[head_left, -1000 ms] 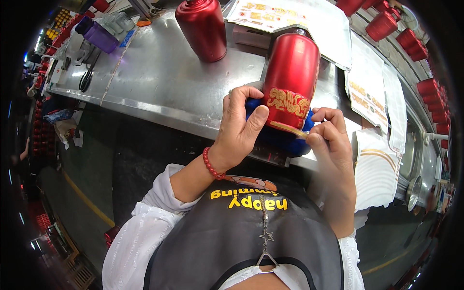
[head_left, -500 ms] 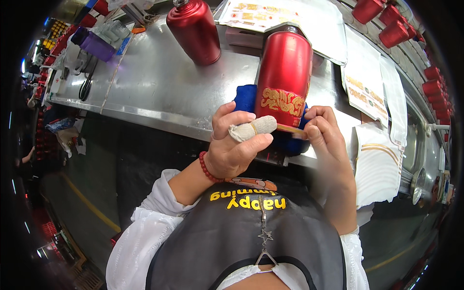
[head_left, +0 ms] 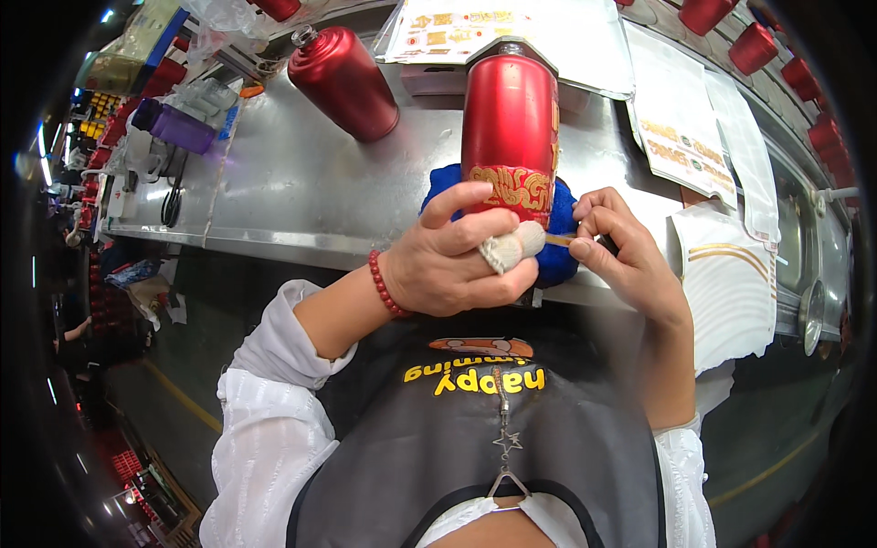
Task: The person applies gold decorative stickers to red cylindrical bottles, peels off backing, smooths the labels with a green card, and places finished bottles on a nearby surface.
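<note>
A red bottle (head_left: 509,110) lies with its neck away from me and its base toward me, resting over a blue cloth (head_left: 559,267). A raised gold pattern (head_left: 523,187) runs round its lower part. My left hand (head_left: 443,260) is closed around the base end, with one finger in a white cloth cover (head_left: 513,245) pressed at the base edge. Between thumb and finger, my right hand (head_left: 630,260) pinches a thin gold strip (head_left: 559,239), which reaches to the bottle's base beside the covered finger. The strip's other end is hidden.
Another red bottle (head_left: 345,87) stands on the metal table (head_left: 274,164) at the back left. A purple bottle (head_left: 178,126) is farther left. Decal sheets (head_left: 512,27) lie behind, more sheets (head_left: 681,137) at right. White sheets with gold curves (head_left: 726,283) hang over the right edge.
My left hand has closed in farther over the bottle's base, its fingers now against the side. The right hand still pinches the strip. The whole view has shifted slightly.
</note>
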A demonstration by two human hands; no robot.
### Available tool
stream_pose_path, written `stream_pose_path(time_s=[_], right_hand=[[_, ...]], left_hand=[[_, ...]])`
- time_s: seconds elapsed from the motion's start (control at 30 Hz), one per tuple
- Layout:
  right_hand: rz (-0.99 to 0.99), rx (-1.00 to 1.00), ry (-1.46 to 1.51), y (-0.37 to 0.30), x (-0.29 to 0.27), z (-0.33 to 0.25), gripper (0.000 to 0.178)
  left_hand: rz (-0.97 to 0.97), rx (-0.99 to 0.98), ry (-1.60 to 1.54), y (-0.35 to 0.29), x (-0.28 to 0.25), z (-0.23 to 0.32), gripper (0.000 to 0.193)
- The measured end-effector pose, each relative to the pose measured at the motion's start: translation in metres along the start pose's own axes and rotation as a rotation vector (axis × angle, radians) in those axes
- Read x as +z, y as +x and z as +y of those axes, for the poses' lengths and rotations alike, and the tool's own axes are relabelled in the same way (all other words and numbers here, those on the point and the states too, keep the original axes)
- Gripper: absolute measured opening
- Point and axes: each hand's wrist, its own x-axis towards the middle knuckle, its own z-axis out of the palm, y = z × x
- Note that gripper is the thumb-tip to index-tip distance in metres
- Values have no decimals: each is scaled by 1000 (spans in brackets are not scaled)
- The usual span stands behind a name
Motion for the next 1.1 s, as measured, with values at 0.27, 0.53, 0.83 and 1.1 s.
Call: stream_pose_path(time_s=[0.27,0.53,0.83,1.1], right_hand=[[-66,50,-18,-3,-10,-3,30],[-72,110,4,-12,-16,4,29],[-33,40,-39,-10,-14,10,25],[-70,39,-88,-6,-14,11,28]], left_hand=[[157,-110,49,-27,14,-3,33],[17,60,53,-17,14,-9,28],[-1,118,142,-5,15,-9,26],[28,104,185,-10,10,-7,24]])
